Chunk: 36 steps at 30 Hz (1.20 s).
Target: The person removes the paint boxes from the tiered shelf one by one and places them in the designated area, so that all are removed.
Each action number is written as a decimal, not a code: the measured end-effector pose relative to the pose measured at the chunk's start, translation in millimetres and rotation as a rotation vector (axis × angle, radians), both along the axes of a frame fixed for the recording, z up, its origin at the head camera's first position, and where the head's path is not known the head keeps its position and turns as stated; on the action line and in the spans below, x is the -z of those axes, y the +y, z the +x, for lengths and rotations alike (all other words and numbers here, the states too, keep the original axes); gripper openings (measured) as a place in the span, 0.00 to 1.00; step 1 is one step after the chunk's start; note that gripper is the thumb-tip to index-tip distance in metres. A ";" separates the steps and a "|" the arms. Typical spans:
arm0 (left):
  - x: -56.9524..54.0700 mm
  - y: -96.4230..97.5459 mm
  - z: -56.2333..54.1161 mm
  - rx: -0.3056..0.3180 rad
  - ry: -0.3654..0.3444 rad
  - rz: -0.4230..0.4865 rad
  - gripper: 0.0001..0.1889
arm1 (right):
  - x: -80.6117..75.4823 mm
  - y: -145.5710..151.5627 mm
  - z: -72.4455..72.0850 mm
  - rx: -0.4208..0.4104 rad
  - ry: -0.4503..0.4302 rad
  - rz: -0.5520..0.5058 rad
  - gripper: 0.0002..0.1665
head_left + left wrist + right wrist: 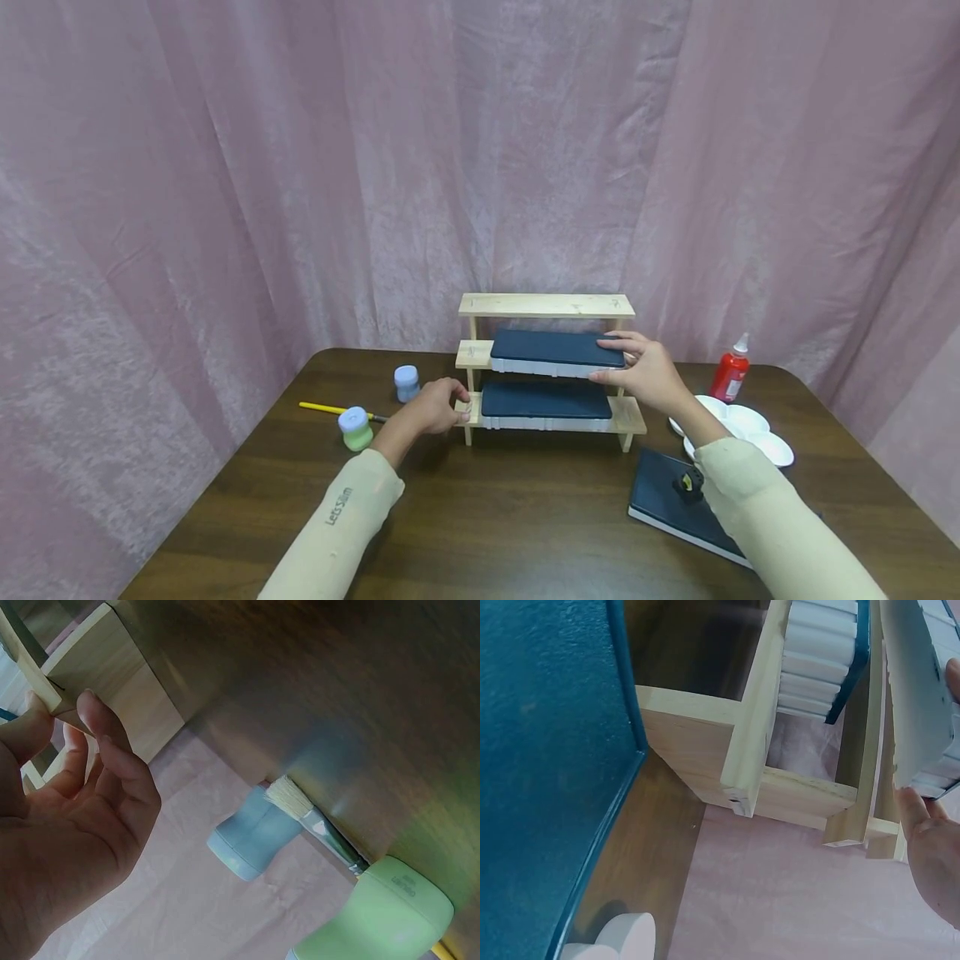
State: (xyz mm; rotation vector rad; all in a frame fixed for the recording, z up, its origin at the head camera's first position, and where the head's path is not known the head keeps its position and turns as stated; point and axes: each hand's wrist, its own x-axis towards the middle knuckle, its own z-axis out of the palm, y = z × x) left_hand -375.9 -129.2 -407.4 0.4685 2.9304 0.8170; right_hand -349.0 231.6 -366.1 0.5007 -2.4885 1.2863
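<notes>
A three-step wooden rack (547, 305) stands at the back of the table. My left hand (437, 406) pinches the left end of its lowest step, thumb and index finger at the board's edge (56, 697). With my right hand (647, 371) I hold the right end of a flat box (555, 347) with a dark blue top and white ribbed sides, fingers on top and thumb at its front edge. It is over the middle step, its white underside partly showing in the right wrist view. A similar blue-topped box (546, 400) lies on the lowest step.
Left of the rack are a blue-capped green jar (356, 429), a blue jar (407, 383) and a yellow-handled paintbrush (322, 407). On the right are a red squeeze bottle (730, 373), a white palette (772, 448) and another dark blue, white-edged flat item (667, 496) under my right forearm.
</notes>
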 end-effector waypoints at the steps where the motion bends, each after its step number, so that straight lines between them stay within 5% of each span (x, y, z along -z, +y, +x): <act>1: -0.3 0.0 -0.1 -0.001 0.000 -0.001 0.12 | -0.3 0.1 1.2 0.002 -0.002 -0.001 0.37; 25: -0.3 -1.2 -0.3 -0.007 -0.002 0.000 0.11 | 5.1 0.8 20.9 -0.019 0.080 -0.025 0.35; 36: 0.4 -0.9 -0.1 -0.010 0.005 -0.005 0.12 | 8.1 2.4 30.1 0.010 0.042 -0.018 0.35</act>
